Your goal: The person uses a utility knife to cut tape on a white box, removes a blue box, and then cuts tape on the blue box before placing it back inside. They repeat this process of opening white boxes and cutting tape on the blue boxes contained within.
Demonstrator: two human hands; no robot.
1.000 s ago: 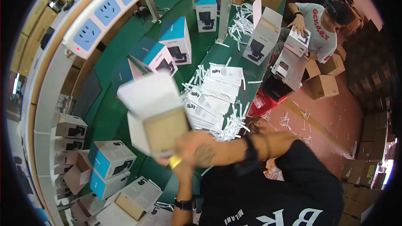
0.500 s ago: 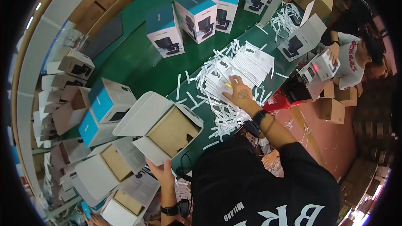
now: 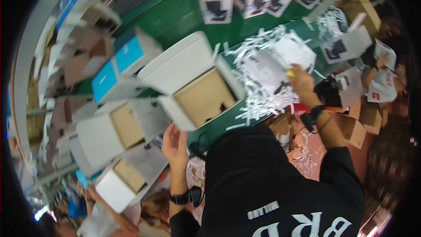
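Note:
An open white carton point(image 3: 195, 127) with a brown cardboard insert point(image 3: 206, 96) sits tilted on the green table in front of me. My left hand point(image 3: 175, 147) is at its lower left corner, fingers loosely curled and apart, nothing visible in them; whether the fingertips touch the carton is unclear. My right hand point(image 3: 302, 81) is at the right edge of a pile of white printed leaflets point(image 3: 265, 68). Something small and yellow point(image 3: 290, 73) shows at its fingertips. Motion blur hides whether those fingers grip a leaflet. White paper strips point(image 3: 263, 105) surround the pile.
Closed blue-and-white boxes point(image 3: 217, 6) line the table's far side. Blue-topped boxes point(image 3: 116, 72) and more open cartons point(image 3: 125, 123) crowd the left. One co-worker's arm point(image 3: 107, 204) is at lower left; another person's hand point(image 3: 383, 60) holds a box at far right. Brown cartons point(image 3: 351, 127) stand below.
The whole view has swung, shifting the scene rightward. My left hand has come away from under the carton's corner. My right hand has moved from the top of the leaflets to their right edge.

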